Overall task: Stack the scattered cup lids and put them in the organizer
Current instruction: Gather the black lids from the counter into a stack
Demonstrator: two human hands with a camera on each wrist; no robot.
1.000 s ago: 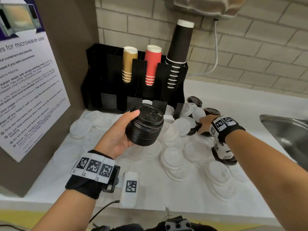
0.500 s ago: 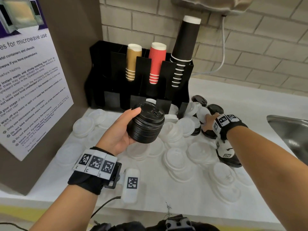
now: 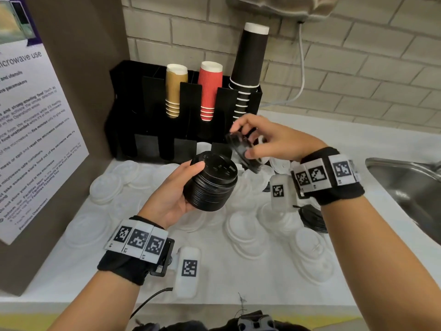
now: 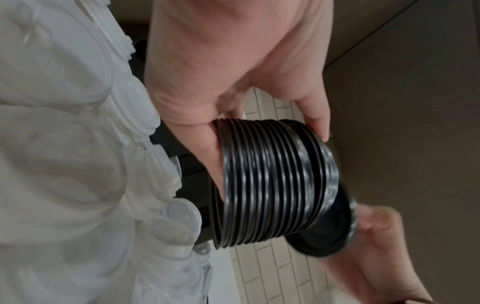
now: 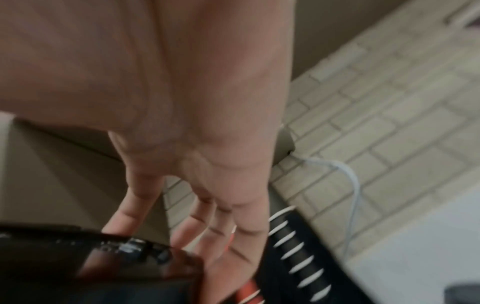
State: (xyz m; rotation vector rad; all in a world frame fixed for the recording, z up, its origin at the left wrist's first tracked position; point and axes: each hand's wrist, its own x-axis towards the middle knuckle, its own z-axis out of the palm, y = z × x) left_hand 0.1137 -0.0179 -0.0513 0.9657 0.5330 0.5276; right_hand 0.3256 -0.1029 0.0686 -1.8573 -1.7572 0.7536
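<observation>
My left hand [image 3: 177, 194] grips a thick stack of black lids [image 3: 211, 183] above the counter; the stack's ribbed side [image 4: 275, 181] fills the left wrist view. My right hand [image 3: 265, 142] pinches a single black lid [image 3: 243, 150], tilted, just above and right of the stack. That lid [image 5: 85, 265] shows blurred in the right wrist view, and as a dark disc [image 4: 324, 228] past the stack in the left wrist view. The black organizer [image 3: 133, 111] stands against the brick wall. Many white lids [image 3: 248, 232] lie scattered on the counter.
Gold cups [image 3: 173, 90], red cups [image 3: 210, 89] and tall black cups [image 3: 248, 68] stand in the organizer's slots. More black lids [image 3: 312, 218] lie under my right wrist. A steel sink [image 3: 410, 187] is at the right; a brown panel with a notice [image 3: 35, 130] stands at the left.
My right hand left the lids at the back right of the counter and came up with one black lid, toward the stack. The left hand kept holding the stack.
</observation>
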